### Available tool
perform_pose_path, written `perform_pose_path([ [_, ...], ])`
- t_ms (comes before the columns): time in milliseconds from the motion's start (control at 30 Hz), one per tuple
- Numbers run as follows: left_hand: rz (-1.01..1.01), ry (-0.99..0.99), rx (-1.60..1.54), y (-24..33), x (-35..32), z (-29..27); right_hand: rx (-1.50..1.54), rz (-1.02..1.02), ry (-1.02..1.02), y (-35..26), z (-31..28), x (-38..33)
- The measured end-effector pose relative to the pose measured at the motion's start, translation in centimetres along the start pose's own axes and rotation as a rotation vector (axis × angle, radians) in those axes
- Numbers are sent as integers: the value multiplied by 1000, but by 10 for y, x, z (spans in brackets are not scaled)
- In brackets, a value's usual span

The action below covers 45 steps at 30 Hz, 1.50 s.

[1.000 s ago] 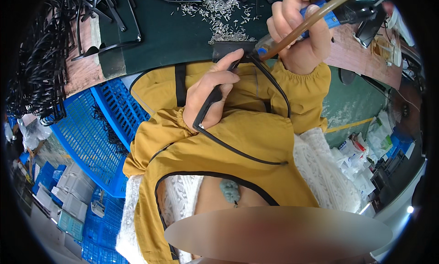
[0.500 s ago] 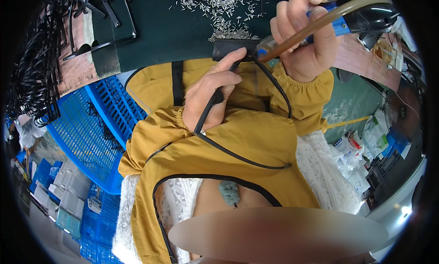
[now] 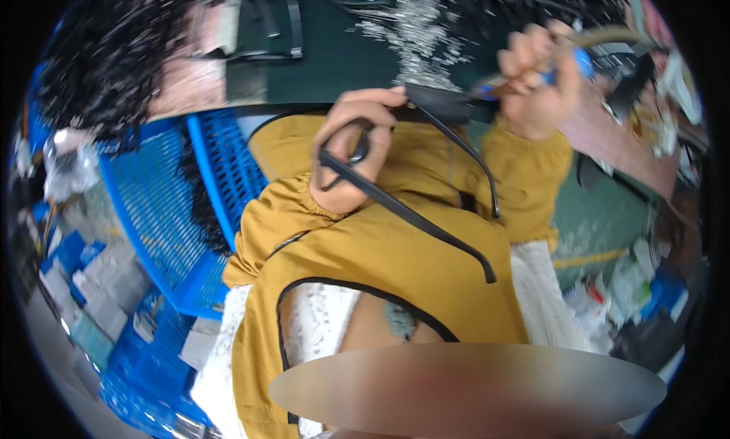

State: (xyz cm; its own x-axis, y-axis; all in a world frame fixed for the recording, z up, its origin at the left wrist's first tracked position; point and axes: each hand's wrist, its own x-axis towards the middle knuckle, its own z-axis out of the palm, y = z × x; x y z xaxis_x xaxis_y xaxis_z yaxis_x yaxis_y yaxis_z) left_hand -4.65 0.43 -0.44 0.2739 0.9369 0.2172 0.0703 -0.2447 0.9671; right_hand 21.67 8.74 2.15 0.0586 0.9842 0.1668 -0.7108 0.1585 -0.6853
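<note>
My left hand (image 3: 371, 162) is closed on a black eyeglass frame (image 3: 426, 224), whose temple arms hang down over my mustard apron. The fingertips rest beside a small black block (image 3: 435, 103) at the table edge. In my right hand (image 3: 537, 113) is a blue power screwdriver (image 3: 582, 63), held slantwise with its tip end toward the block. A brown hose (image 3: 608, 36) runs across the fingers holding it. Motion blur hides whether the tip touches the frame.
Tiny silver screws (image 3: 426, 43) lie heaped on the dark green table mat (image 3: 327, 81). Black frame parts (image 3: 114, 58) pile up at the left, with more at the far right. A blue basket (image 3: 156, 218) stands below the table at left; plastic bags (image 3: 635, 275) lie low at right.
The view has shifted and blurred, so most things sit farther right and lower. The eyeglass frame has turned in my left hand, and its near arm now points down to the right.
</note>
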Motion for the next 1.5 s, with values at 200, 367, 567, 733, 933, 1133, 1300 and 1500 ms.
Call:
perform_pose_path([
  [200, -209, 920, 423, 60, -29, -123, -234, -144, 34, -47, -54, 15],
  [367, -218, 921, 409, 9, 28, -132, -326, -168, 176, -41, -90, 12],
  [567, 387, 762, 589, -28, 75, -107, -898, -152, 486, -63, -123, 25],
  [733, 223, 198, 1275, -16, 85, -102, -1902, -551, 105, -57, -141, 36],
  [933, 89, 192, 1110, 16, 135, -97, -1485, -469, 305, -49, -140, 31],
  [1133, 236, 46, 838, 47, 265, -13, -918, -323, 441, -51, -150, 31],
  [1300, 203, -72, 1061, 8, 338, 28, -427, -387, 402, -60, -160, 32],
  [1500, -4, -164, 1146, 32, 323, -14, -1440, -264, 654, -73, -148, 27],
])
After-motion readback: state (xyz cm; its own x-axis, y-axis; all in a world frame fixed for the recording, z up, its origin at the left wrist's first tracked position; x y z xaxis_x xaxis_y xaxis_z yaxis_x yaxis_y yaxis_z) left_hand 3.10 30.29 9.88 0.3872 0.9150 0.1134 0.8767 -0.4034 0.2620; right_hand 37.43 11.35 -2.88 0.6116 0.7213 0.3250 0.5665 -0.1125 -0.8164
